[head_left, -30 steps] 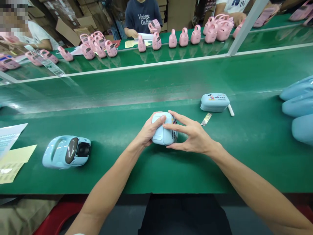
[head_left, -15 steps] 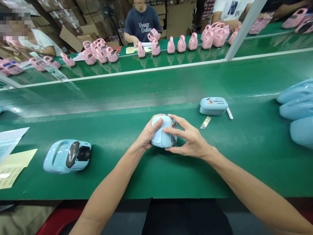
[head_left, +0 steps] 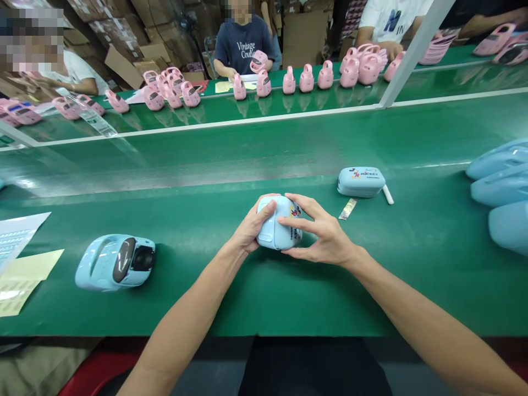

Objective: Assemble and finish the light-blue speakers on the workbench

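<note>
A small light blue plastic device point(head_left: 277, 228) with a cartoon sticker on its side rests on the green belt point(head_left: 264, 286) in front of me. My left hand point(head_left: 249, 225) wraps its left side, thumb on top. My right hand point(head_left: 324, 234) grips its right side, index finger stretched across the front. Both hands hold it together.
A light blue device with a lens point(head_left: 115, 262) lies at the left, sticker sheets point(head_left: 20, 272) beyond it. Another blue unit point(head_left: 361, 181), a white stick point(head_left: 388, 194) and a label strip point(head_left: 347, 209) lie ahead right. Blue shells point(head_left: 501, 192) sit far right. Pink devices point(head_left: 305, 78) and other people are across.
The hands and the blue device stay almost still; my right fingers have curled slightly closer around it. The view shifted a little.
</note>
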`<state>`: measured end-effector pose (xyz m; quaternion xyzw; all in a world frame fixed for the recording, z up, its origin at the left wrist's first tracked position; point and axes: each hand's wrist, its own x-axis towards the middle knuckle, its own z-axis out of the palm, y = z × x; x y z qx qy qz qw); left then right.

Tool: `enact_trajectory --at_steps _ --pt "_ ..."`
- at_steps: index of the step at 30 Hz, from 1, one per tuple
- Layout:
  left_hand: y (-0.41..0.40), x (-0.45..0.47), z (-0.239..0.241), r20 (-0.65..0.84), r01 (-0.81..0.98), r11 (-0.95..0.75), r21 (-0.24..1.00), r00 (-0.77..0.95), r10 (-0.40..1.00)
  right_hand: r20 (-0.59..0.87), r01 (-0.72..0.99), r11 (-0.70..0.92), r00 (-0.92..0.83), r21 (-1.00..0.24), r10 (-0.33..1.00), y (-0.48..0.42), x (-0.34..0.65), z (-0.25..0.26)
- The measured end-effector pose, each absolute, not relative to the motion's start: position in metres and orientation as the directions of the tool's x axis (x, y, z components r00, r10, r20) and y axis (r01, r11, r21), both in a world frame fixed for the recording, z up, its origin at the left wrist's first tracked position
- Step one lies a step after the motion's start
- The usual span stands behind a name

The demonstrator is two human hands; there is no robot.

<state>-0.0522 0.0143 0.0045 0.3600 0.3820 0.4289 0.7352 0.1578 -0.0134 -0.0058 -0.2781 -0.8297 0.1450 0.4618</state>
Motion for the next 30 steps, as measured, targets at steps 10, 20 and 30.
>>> enact_trajectory --at_steps 10,20,30 --pt "0.013 -0.051 0.006 -0.241 -0.38 0.355 0.854 0.316 0.918 0.675 0.34 0.789 -0.409 -0.512 0.614 -0.013 0.155 -0.008" --pt "0.011 -0.054 0.016 -0.255 -0.27 0.351 0.897 0.332 0.908 0.651 0.375 0.791 -0.45 -0.484 0.612 -0.014 0.161 -0.002" --pt "0.007 -0.053 0.016 -0.211 -0.26 0.306 0.916 0.337 0.918 0.623 0.391 0.763 -0.441 -0.514 0.646 -0.017 0.159 -0.003"
